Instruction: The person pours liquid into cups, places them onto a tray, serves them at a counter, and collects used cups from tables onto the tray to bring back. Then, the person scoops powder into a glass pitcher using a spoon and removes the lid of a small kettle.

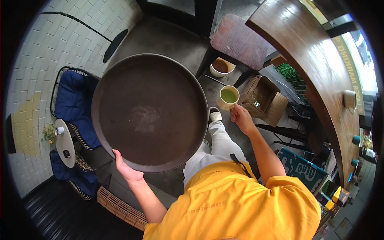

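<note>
A large round dark brown serving tray (172, 112) fills the left-centre of the view, with a wet-looking pale patch near its middle and nothing standing on it. My left hand (127, 170) supports it at the lower left rim; the thumb shows at the edge and the other fingers are hidden beneath. To the right of the tray, my right hand (241, 117) grips a cream mug (226, 105) by its handle. Green liquid lies inside the mug, which is held roughly upright, apart from the tray.
A long wooden counter (296, 30) curves along the right, with a cup (349, 99) on it. Below stand a stool (240, 40), a bowl (219, 73) and an open cardboard box (266, 100). Blue-cushioned chairs (74, 96) and a small oval table (64, 138) are at left.
</note>
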{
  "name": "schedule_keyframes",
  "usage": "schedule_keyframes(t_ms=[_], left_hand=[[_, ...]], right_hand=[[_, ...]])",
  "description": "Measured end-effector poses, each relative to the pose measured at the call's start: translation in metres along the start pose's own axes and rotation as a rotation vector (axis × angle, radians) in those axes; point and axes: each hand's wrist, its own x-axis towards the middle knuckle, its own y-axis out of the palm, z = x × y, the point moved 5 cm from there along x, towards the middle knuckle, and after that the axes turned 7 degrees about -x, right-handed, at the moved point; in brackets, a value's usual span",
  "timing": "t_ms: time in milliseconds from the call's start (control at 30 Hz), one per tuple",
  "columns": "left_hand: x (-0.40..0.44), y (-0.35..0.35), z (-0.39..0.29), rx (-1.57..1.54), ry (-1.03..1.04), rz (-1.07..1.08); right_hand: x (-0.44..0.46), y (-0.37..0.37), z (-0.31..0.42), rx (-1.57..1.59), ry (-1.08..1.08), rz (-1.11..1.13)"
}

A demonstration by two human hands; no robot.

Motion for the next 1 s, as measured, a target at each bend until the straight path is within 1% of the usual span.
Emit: schedule_keyframes(t_ms=[33,100,167,200,267,333,400,467,533,567,600,667,700,733,800,833,900,1000], left_hand=[[0.002,-0.004,0.004,0.004,-0.006,-0.023],[0.011,-0.005,0.011,-0.031,-0.015,0.004],[0.016,-0.004,0.017,-0.018,0.006,-0.049],[0.016,-0.007,0.018,-0.007,0.035,-0.097],[0.020,-0.011,0.021,-0.002,0.053,-0.123],[0.021,-0.017,0.025,-0.052,0.055,-0.162],[0.025,-0.028,0.025,-0.039,0.110,-0.210],[0.027,-0.032,0.029,-0.052,0.152,-0.215],[0.026,-0.038,0.032,-0.040,0.160,-0.246],[0.026,-0.043,0.034,-0.026,0.161,-0.261],[0.025,-0.051,0.036,-0.021,0.174,-0.339],[0.024,-0.063,0.038,0.015,0.193,-0.368],[0.025,-0.065,0.041,-0.017,0.164,-0.346],[0.027,-0.066,0.046,-0.015,0.159,-0.356],[0.027,-0.071,0.053,0.021,0.168,-0.450],[0.029,-0.077,0.054,0.020,0.164,-0.456],[0.032,-0.093,0.065,-0.078,0.087,-0.453],[0.035,-0.104,0.072,-0.081,0.062,-0.414]], right_hand=[[0.018,-0.012,-0.022,-0.022,0.017,-0.047],[0.065,-0.038,-0.062,-0.008,0.026,-0.075],[0.116,-0.061,-0.082,0.006,0.018,-0.100],[0.139,-0.075,-0.090,-0.035,0.040,-0.194],[0.191,-0.101,-0.108,-0.093,0.105,-0.351],[0.242,-0.125,-0.122,-0.102,0.098,-0.385],[0.278,-0.138,-0.122,-0.091,0.053,-0.493],[0.337,-0.185,-0.146,-0.461,0.047,-0.622],[0.359,-0.184,-0.121,-0.741,0.076,-0.780],[0.376,-0.188,-0.112,-0.930,0.097,-0.780],[0.389,-0.194,-0.105,-1.119,0.121,-0.774],[0.400,-0.197,-0.093,-1.335,0.024,-0.864],[0.411,-0.202,-0.090,-1.426,-0.008,-0.908],[0.419,-0.207,-0.087,-1.527,-0.069,-0.894],[0.422,-0.205,-0.077,-1.635,0.087,-0.864],[0.417,-0.202,-0.068,-1.642,0.091,-0.861],[0.406,-0.185,-0.049,-1.652,-0.263,-0.825],[0.436,-0.231,-0.070,-1.608,-0.263,-0.789]])
